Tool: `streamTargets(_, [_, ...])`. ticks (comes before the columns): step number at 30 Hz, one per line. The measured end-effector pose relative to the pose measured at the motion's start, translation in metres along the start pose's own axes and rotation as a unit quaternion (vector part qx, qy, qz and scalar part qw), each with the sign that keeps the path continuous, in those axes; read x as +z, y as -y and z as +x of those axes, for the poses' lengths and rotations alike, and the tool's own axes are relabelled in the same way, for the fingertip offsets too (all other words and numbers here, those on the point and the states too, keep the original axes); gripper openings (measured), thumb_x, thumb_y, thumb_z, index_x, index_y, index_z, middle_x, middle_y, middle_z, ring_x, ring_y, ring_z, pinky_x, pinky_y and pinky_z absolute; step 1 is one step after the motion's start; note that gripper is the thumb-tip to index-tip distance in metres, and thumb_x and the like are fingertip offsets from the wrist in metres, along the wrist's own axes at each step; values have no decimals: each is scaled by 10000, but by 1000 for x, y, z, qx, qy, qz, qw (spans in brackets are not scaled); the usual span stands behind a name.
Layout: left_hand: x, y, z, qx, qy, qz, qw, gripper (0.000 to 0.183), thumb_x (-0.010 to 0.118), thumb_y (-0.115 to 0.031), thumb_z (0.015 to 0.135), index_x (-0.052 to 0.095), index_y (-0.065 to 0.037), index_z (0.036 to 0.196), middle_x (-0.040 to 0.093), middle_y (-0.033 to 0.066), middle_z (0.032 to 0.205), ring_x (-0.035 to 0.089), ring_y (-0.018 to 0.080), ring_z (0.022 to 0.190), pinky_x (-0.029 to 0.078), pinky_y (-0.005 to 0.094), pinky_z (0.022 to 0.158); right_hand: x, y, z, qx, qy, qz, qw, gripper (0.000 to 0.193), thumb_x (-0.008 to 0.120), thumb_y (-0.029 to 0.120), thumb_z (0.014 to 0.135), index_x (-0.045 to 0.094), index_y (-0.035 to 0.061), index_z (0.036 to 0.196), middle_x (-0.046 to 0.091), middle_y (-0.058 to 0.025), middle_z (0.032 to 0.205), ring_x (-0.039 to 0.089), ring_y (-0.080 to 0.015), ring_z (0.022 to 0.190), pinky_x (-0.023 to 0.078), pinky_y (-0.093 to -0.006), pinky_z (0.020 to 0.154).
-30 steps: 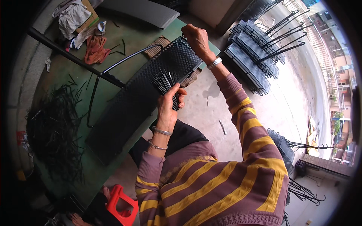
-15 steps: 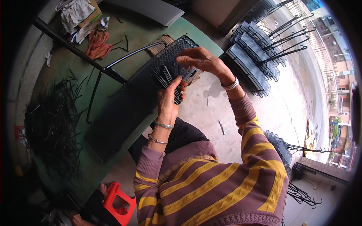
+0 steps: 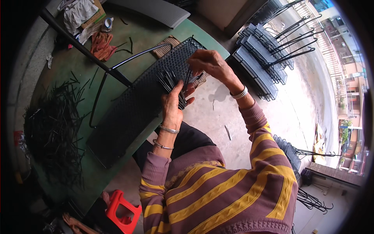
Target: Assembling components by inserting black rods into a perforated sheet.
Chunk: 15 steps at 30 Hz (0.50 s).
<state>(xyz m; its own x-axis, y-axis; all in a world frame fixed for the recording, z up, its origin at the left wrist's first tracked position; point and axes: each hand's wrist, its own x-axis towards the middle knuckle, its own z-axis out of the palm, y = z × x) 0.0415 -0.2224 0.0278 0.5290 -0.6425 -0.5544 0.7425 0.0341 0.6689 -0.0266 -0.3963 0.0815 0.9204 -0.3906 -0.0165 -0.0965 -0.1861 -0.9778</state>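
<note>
A bundle of thin black strips (image 3: 167,80) fans out from my left hand (image 3: 172,101), which is closed around it above the edge of a black perforated metal panel (image 3: 140,91). Just to the right, my right hand (image 3: 210,66) is bent with its fingers pinched downward. At its fingertips a single dark strip seems to stand, close to the left thumb, though it is small and partly hidden. A small greyish piece shows between the two hands. The panel lies slantwise across the green table (image 3: 202,33), a bent black rod frame against it.
A heap of black strips (image 3: 54,132) covers the table's left part. Rags (image 3: 103,46) and a tape roll (image 3: 108,22) lie behind. Perforated racks with hooked rods (image 3: 257,64) are stacked on the floor at right. A red stool (image 3: 124,210) and another person's hand (image 3: 72,221) are lower left.
My right hand's fingers, stretched toward the left before, have curled into a downward pinch. My left hand keeps the bundle in nearly the same place. Another person's hand shows more at lower left.
</note>
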Motion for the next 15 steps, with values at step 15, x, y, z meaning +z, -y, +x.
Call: streamTargets(15, [-11, 18, -5, -72, 101, -134, 983, 316, 621, -215, 940, 561, -133, 1238, 653, 96, 994, 651, 239, 944, 542, 471, 869, -36, -52, 83, -264, -306, -262, 876, 80, 578, 55, 897, 583, -4, 843, 640, -150, 714, 678, -249, 622, 516, -338, 564])
